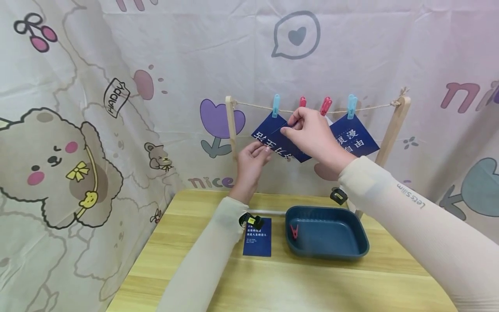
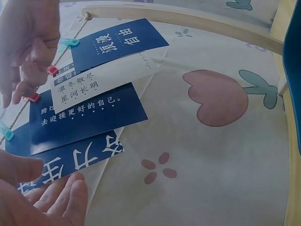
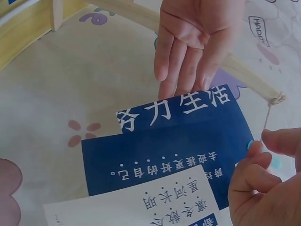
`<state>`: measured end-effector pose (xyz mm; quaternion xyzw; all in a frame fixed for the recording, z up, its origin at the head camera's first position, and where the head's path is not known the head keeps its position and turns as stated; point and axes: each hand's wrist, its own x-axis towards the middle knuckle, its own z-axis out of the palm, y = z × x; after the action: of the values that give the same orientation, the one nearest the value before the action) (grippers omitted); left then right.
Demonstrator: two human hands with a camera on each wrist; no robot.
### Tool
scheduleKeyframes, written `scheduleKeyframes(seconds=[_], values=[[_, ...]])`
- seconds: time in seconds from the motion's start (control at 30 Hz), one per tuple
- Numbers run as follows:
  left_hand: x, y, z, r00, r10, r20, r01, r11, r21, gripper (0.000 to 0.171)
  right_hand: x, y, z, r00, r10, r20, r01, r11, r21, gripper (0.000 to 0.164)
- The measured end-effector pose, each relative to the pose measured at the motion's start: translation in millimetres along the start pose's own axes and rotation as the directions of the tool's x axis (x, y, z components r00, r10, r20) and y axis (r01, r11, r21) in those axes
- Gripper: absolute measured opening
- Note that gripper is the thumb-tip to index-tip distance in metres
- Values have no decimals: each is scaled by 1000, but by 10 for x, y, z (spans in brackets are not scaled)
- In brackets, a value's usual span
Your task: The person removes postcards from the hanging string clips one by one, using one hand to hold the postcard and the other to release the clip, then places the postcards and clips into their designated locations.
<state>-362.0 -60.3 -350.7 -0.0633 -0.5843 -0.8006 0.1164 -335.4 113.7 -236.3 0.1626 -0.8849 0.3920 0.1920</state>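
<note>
- Head view: from head height, facing forward and down, farthest back, spanning table and cord
- Left wrist view: close, turned sideways, facing rightward along the cord
- Right wrist view: close, turned sideways, facing leftward
- Both wrist views share the overlapping cards, seen from opposite ends

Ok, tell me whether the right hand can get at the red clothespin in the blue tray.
Probably yes: the red clothespin sits at the left end of the open blue tray, uncovered. The right hand, up at the hanging cards, would need to come down.
</note>
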Motion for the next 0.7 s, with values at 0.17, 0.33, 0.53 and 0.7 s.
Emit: scheduleKeyframes(seconds=[0.17, 0.33, 0.53, 0.7], values=[[-16, 44, 4, 1000, 5, -8, -5, 1000, 18, 28, 16, -88, -17, 1000, -23, -12, 23, 1000, 9, 21], [-36, 72, -5, 1000, 23, -3, -23, 999, 34, 23, 56, -167, -4, 999, -45, -28, 46, 999, 29, 23], [-46, 97, -2, 998, 58, -1, -58, 998, 40, 13, 131, -258, 1, 996, -52, -68, 57, 996, 63, 22], [-55, 107, 0, 997, 70, -19, -68, 996, 55, 14, 196, -293, 7, 994, -56, -91, 62, 996, 64, 28]])
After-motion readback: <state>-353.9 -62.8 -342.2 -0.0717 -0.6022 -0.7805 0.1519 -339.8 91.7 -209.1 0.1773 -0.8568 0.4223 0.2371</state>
